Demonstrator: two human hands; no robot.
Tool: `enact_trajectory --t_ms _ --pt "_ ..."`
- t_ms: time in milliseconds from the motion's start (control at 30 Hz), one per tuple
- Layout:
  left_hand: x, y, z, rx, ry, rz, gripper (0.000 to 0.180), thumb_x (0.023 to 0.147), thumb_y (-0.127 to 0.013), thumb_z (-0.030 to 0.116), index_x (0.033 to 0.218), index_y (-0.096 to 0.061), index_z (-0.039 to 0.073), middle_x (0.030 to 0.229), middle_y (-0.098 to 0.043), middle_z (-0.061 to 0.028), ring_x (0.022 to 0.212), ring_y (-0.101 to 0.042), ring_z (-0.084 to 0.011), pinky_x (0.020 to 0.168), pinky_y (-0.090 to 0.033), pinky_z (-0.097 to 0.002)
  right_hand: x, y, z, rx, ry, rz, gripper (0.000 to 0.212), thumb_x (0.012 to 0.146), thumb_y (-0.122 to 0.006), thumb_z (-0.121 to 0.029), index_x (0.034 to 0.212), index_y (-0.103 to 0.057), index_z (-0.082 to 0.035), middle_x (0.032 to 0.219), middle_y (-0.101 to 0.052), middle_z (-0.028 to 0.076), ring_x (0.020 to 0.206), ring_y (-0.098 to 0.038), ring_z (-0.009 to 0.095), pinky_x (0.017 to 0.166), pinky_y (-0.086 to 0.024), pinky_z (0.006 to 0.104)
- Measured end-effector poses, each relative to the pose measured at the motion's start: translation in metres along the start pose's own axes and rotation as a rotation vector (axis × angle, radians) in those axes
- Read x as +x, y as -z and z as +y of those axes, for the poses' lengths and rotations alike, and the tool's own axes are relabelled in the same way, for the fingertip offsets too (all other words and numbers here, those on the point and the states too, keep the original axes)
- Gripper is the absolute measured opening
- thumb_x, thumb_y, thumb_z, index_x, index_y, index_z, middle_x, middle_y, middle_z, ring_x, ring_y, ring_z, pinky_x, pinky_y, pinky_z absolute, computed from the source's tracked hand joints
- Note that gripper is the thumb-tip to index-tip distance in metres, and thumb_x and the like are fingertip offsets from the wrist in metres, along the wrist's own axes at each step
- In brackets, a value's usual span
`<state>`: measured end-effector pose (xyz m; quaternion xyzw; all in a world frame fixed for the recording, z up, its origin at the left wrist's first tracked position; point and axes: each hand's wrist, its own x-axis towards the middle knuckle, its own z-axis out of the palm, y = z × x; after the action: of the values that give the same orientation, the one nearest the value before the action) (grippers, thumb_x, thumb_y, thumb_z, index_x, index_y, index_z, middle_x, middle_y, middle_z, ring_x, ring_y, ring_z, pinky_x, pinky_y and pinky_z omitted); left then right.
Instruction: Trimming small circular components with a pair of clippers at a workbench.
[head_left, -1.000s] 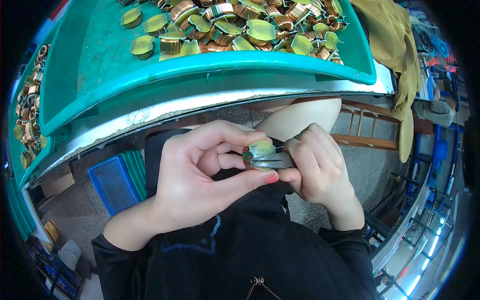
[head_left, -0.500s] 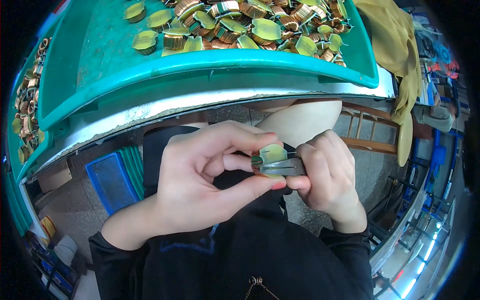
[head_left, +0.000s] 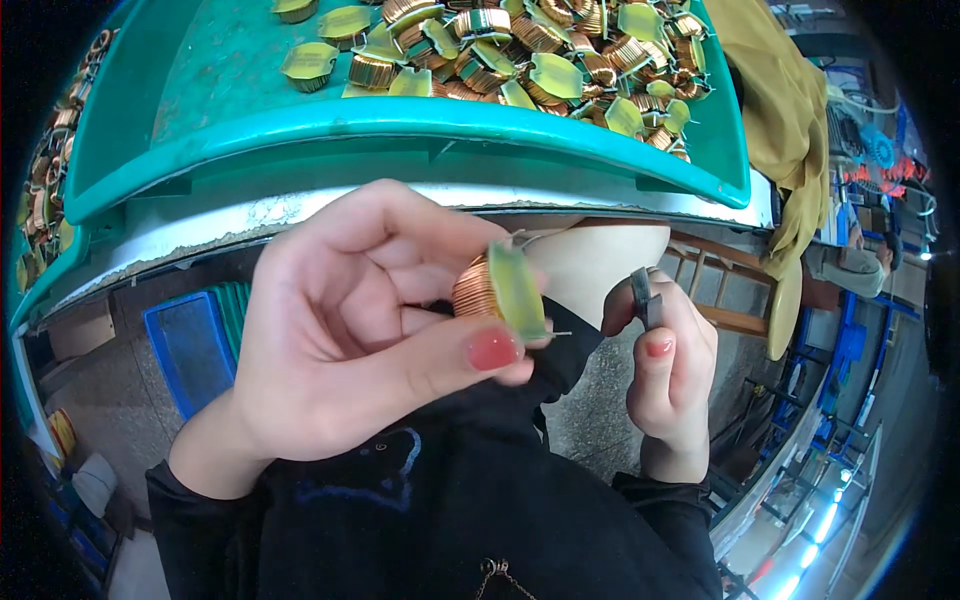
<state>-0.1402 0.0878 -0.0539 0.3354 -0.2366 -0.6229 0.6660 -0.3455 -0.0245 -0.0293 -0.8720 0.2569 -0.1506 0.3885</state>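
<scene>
**Copper coil (head_left: 492,285) pinched in front of the green tray (head_left: 400,118)**

Your left hand (head_left: 325,325) pinches the coil just in front of the green tray's near rim, thumb along its near side, fingers curled around and behind it. Holding it by the sides probably keeps the leads (head_left: 560,333) uncovered and the board in your sight. Your right hand (head_left: 672,365), farther right in front of the tray, curls closed around a dark metal tool (head_left: 645,298), well apart from the coil; whether the tool's own jaws are parted, you cannot tell from this angle. The other coils (head_left: 500,62) pile up inside the tray, which sits on the white-edged surface (head_left: 275,212), presumably to have them within easy reach.

The coil in your grasp looks like those in the tray: tight, shiny copper winding (head_left: 472,293) turned toward your palm, and a flat yellow-green board (head_left: 517,288) turned away from it, tilted and slightly blurred. Thin silvery leads stick out beyond the board at its far and near ends.
</scene>
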Motion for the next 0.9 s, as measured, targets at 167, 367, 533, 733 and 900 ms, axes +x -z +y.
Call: enact_trajectory --t_ms 167,367,533,733,900 --pt "0.005 -0.001 -0.001 0.068 -0.148 -0.014 0.031 0.081 -0.056 -0.001 0.108 -0.042 -0.003 0.118 -0.048 -0.0308 0.072 -0.065 -0.0337 0.046 -0.058 -0.0292 0.002 -0.005 0.001 0.0 -0.028 -0.003 0.022 0.092 -0.047 -0.019 0.091 -0.053 0.002 0.073 -0.049 0.01 0.063 -0.045 0.021 0.06 -0.038 0.0287" --pt "0.005 -0.004 -0.001 0.06 -0.227 0.079 0.032 0.082 -0.058 0.002 0.109 -0.041 -0.001 0.117 -0.048 -0.0293 0.075 -0.065 -0.0349 0.041 -0.056 -0.0286 0.005 -0.004 -0.001 -0.031 -0.041 -0.059 0.02 0.092 -0.047 -0.018 0.092 -0.053 0.001 0.075 -0.049 0.01 0.064 -0.046 0.022 0.06 -0.039 0.0286" --pt "0.005 -0.01 0.004 -0.114 -0.096 0.154 0.035 0.082 -0.06 0.001 0.11 -0.04 0.001 0.118 -0.049 -0.0278 0.079 -0.065 -0.036 0.05 -0.059 -0.0319 0.003 -0.007 -0.003 0.027 -0.09 -0.07 0.019 0.092 -0.047 -0.016 0.092 -0.053 0.001 0.076 -0.05 0.011 0.064 -0.046 0.023 0.061 -0.039 0.0289" --pt "0.006 -0.008 -0.014 -0.112 -0.169 0.092 0.039 0.076 -0.063 -0.008 0.106 -0.042 0.004 0.119 -0.049 -0.0256 0.084 -0.065 -0.0364 0.064 -0.06 -0.0374 -0.001 -0.028 -0.008 0.074 -0.128 0.038 0.017 0.089 -0.05 -0.014 0.094 -0.053 0.002 0.078 -0.051 0.012 0.066 -0.046 0.024 0.063 -0.04 0.031" --pt "0.006 0.0 -0.024 0.047 -0.304 -0.007 0.044 0.067 -0.066 -0.015 0.099 -0.044 0.004 0.118 -0.05 -0.0239 0.087 -0.064 -0.0373 0.071 -0.059 -0.0411 -0.003 -0.041 -0.012 -0.048 -0.104 0.148 0.017 0.087 -0.052 -0.014 0.095 -0.053 0.001 0.08 -0.052 0.013 0.067 -0.046 0.026 0.064 -0.041 0.0331"
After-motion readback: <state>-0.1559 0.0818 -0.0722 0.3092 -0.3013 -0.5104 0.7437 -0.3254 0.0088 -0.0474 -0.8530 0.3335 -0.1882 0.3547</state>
